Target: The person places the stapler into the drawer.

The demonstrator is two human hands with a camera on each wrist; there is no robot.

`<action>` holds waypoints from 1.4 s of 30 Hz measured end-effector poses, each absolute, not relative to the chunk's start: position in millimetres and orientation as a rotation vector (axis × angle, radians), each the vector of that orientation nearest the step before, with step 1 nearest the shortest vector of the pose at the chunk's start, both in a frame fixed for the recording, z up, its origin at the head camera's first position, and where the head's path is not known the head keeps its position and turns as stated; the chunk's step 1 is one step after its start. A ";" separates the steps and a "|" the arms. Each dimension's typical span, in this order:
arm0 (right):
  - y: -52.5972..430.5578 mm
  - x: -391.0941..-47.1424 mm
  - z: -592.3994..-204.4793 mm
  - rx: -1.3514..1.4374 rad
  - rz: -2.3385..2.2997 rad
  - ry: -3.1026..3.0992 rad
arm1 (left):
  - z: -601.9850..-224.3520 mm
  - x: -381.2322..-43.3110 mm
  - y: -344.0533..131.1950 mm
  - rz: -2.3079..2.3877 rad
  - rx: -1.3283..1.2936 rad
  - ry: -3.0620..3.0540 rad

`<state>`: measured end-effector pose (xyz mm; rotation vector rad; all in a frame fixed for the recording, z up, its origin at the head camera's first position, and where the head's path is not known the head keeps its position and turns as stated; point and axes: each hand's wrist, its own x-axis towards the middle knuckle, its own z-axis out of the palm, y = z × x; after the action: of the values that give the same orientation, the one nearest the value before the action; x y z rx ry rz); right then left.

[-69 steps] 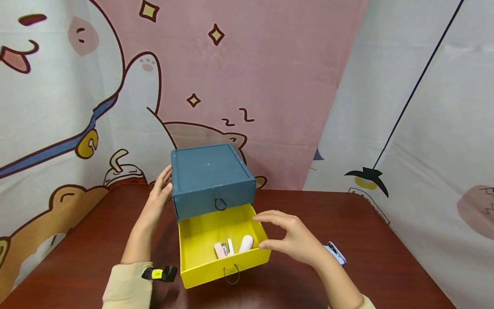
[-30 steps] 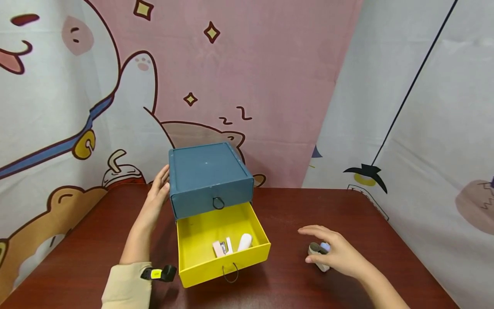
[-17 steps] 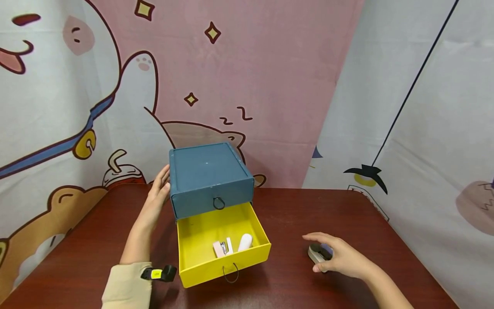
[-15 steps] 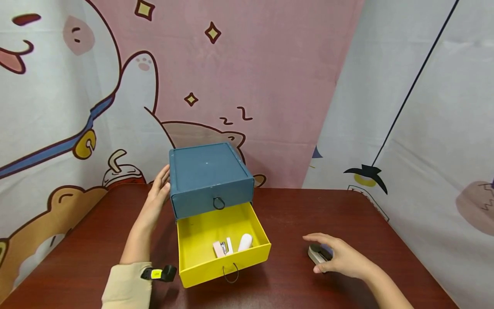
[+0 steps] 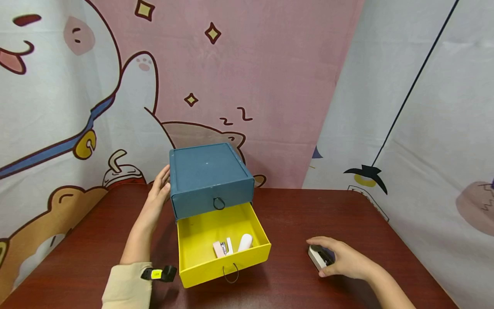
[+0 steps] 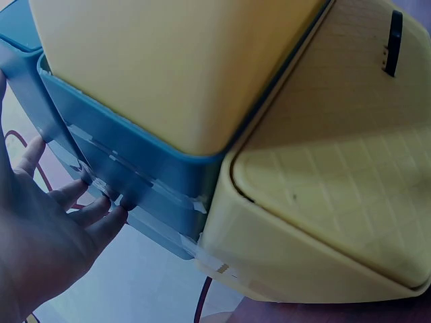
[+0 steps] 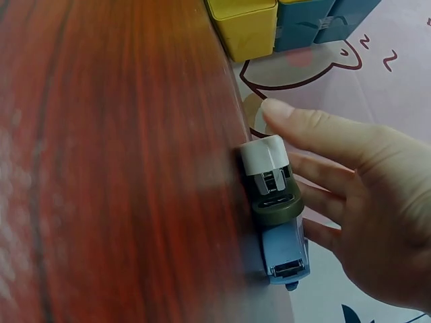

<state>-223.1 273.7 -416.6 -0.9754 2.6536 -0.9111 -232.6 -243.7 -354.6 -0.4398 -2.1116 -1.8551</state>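
A blue two-tier drawer box stands on the table, its lower yellow drawer pulled out. My left hand rests on the box's left side; the left wrist view shows the fingertips touching the blue wall. In the drawer lie a pale pink stapler and a rounded white object. To the right, my right hand arches over a white and dark green stapler. In the right wrist view the thumb stands off from it, and a blue stapler lies against it.
The dark red wooden table carries everything. Behind it hangs a cloth with cartoon drawings. A black strap device is on the left wrist. A looped pull hangs from the yellow drawer's front.
My right hand has gone from the drawer's right edge over to the staplers at the right and has lowered around them. My left hand has stayed against the box.
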 end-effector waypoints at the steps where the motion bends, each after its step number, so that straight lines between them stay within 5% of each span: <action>1: 274.2 -223.2 -417.3 -0.982 -0.914 2.650 | -354.8 -232.6 -243.7 -1.853 -0.438 -2.114; 26: 266.1 -224.3 -418.4 -1.071 -0.900 2.815 | -357.5 -235.1 -245.7 -1.852 -0.430 -2.127; 42: 230.3 -204.9 -383.3 -1.202 -1.119 2.931 | -357.1 -233.9 -245.4 -1.863 -0.415 -2.125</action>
<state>-204.9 230.3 -383.3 -1.2019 2.9313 -1.1186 -233.9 -245.4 -357.1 -0.4153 -2.1247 -1.8630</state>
